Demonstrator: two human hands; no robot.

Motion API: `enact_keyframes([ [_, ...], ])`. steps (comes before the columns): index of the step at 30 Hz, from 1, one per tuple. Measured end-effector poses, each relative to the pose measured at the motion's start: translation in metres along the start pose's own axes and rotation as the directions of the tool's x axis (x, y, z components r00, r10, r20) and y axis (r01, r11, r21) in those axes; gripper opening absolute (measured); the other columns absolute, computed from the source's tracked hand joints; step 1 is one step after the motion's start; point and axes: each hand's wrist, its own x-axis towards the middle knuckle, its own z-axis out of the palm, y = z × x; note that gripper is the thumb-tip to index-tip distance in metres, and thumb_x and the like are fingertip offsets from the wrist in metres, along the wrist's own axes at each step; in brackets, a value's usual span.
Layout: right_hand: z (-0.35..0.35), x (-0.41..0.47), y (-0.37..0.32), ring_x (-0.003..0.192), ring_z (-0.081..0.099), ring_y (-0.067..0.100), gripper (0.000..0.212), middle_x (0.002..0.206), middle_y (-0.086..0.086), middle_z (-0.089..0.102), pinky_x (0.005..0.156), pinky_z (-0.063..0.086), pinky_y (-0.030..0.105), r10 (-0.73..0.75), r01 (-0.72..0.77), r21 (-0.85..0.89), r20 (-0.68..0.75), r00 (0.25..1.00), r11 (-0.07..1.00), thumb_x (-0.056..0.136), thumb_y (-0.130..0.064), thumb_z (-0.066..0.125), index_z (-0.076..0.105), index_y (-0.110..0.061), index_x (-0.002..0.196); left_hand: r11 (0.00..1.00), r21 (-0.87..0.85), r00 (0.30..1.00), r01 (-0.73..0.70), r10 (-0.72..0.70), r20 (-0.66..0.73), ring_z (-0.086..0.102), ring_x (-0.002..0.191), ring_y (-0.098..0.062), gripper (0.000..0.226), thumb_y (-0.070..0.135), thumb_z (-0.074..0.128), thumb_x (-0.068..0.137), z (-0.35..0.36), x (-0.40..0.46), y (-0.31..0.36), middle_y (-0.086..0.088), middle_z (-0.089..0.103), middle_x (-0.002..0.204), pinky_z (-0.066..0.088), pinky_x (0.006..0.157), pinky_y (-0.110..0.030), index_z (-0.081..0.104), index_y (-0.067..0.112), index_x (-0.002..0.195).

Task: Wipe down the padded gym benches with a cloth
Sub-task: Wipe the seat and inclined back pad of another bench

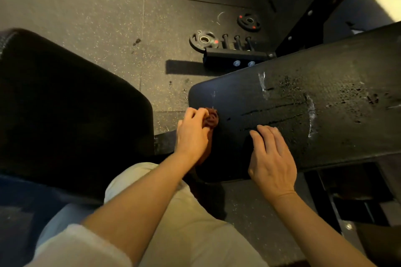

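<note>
A black padded bench pad [303, 102] slants from centre to the right edge, its surface cracked, flaking and streaked white. At its near left end my left hand [192, 134] grips a bunched reddish-brown cloth [212, 118] against the pad. My right hand [272, 154] lies flat on the pad just to the right, fingers straight. A second black padded seat [65, 102] fills the left side.
Two small weight plates [204, 39] [249, 21] and a black steel rack foot with pegs [235, 55] lie on the speckled rubber floor beyond the bench. A rack upright [325, 4] rises at top right. My light trousers [191, 223] show below.
</note>
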Motion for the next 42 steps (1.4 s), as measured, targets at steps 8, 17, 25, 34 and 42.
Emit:
enact_keyframes([
  [8,-0.009,0.057,-0.023,0.127,0.046,0.036,0.044,0.129,0.022,0.055,0.119,0.019,0.045,0.03,-0.035,0.042,0.119,0.993,0.999,0.081,-0.01,0.036,0.059,0.001,0.117,0.992,-0.022,0.992,-0.122,0.122,0.014,0.045,0.11,-0.022,0.042,0.012,0.059,0.091,0.013,-0.048,0.011,0.005,0.043,0.132,0.046,0.092,-0.033,0.051,0.027,0.129],
  [17,0.016,0.076,-0.023,0.139,0.034,0.036,0.052,0.144,0.026,0.042,0.12,0.013,0.044,-0.047,0.062,-0.055,0.246,0.968,0.997,0.085,-0.008,0.043,0.045,0.002,0.136,0.999,-0.039,0.992,0.009,-0.014,-0.125,0.034,0.125,-0.019,0.046,0.009,0.061,0.09,0.013,-0.009,0.002,0.006,0.043,0.138,0.036,0.101,-0.029,0.053,0.025,0.132],
  [25,0.022,0.076,-0.02,0.138,0.036,0.037,0.05,0.144,0.025,0.044,0.12,0.017,0.046,-0.089,0.093,-0.003,0.252,0.964,0.996,0.086,-0.008,0.042,0.048,-0.001,0.135,0.999,-0.043,0.98,-0.01,0.001,-0.197,0.043,0.111,-0.027,0.045,-0.004,0.058,0.085,0.014,0.034,-0.01,-0.002,0.053,0.13,0.042,0.097,-0.036,0.06,0.019,0.124],
  [34,0.01,0.088,-0.031,0.131,0.039,0.027,0.036,0.141,0.013,0.047,0.111,0.032,0.036,0.031,-0.07,0.446,0.095,0.995,0.892,0.094,-0.016,0.055,0.055,-0.009,0.13,0.902,-0.431,0.973,-0.038,-0.064,-0.22,0.056,0.117,-0.02,0.068,0.012,0.07,0.078,0.023,0.02,0.014,-0.003,0.058,0.129,0.046,0.1,-0.033,0.042,0.024,0.138],
  [42,0.039,0.131,-0.064,0.149,0.008,0.027,0.049,0.16,0.009,0.023,0.121,0.007,0.044,-0.129,0.056,0.198,0.378,0.917,0.979,0.096,-0.034,0.043,0.046,-0.019,0.142,0.853,-0.428,0.841,0.299,-0.447,-0.304,0.057,0.11,-0.023,0.041,-0.006,0.055,0.083,0.013,0.003,-0.011,-0.004,0.059,0.121,0.046,0.091,-0.033,0.064,0.016,0.116],
])
